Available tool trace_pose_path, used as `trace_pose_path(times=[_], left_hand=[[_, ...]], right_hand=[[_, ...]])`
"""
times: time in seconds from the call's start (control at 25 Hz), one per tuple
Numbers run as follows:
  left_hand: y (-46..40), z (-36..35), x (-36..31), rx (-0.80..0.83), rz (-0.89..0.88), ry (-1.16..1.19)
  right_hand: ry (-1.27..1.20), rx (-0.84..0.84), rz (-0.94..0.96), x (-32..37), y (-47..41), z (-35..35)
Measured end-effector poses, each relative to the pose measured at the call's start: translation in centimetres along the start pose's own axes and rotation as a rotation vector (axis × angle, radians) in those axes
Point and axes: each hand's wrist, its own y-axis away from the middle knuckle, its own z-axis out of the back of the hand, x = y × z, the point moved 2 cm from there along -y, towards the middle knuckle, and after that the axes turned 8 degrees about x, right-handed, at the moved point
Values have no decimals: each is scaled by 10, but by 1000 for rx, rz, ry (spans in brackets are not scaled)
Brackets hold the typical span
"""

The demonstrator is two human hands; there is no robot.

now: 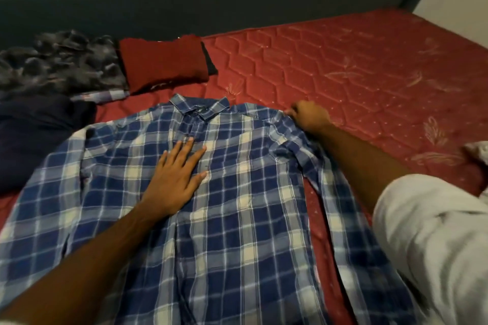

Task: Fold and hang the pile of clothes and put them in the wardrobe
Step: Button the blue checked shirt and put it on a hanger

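- Two hands on the blue plaid shirt (237, 206), which lies buttoned-side up, spread flat on the red mattress (356, 66).
- Left hand (175, 179) presses flat on the shirt's chest, fingers straight.
- Right hand (309, 116) pinches the shirt's shoulder seam, fingers curled.
- Beyond the shirt's collar: folded maroon garment (161, 63).
- Left of the shirt: dark navy cloth (34, 129) and crumpled grey patterned fabric (58, 60).

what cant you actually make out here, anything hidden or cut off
- Plaid shirt, head view: hem and left cuff run off the bottom and left edges.
- Right hand, head view: fingertips curl into the shoulder seam, so the exact pinch is hidden.
- Dark item under the folded red garment: only an edge shows.
- Pale cloth at the right edge: cut off, unidentifiable.
- Wardrobe: not in view.
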Motion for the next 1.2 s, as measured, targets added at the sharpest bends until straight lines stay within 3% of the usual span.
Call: trace_pose_path(times=[0.16,0.28,0.44,0.52,0.68,0.88,0.96,1.08,1.16,1.2], left_hand=[[-4,0,0,68,12,-41],[-1,14,-12,192,88,-136],[59,24,-70,286,153,-24],[114,24,-101,280,95,66],[203,31,-128,220,82,149],[258,28,-119,149,178,190],[265,28,-110,179,174,267],[271,37,-105,232,138,229],[278,41,-112,243,116,171],[284,41,-116,248,124,182]], right_hand=[[-197,-87,58,5,49,-22],[59,-166,203,17,138,-36],[193,51,502,65,271,-63],[200,107,436,71,313,-68],[-112,276,158,54,356,-74],[-556,569,100,34,393,-72],[-415,514,53,21,396,-59],[294,249,135,30,413,-43],[237,252,358,71,443,-44],[90,382,433,94,461,-51]])
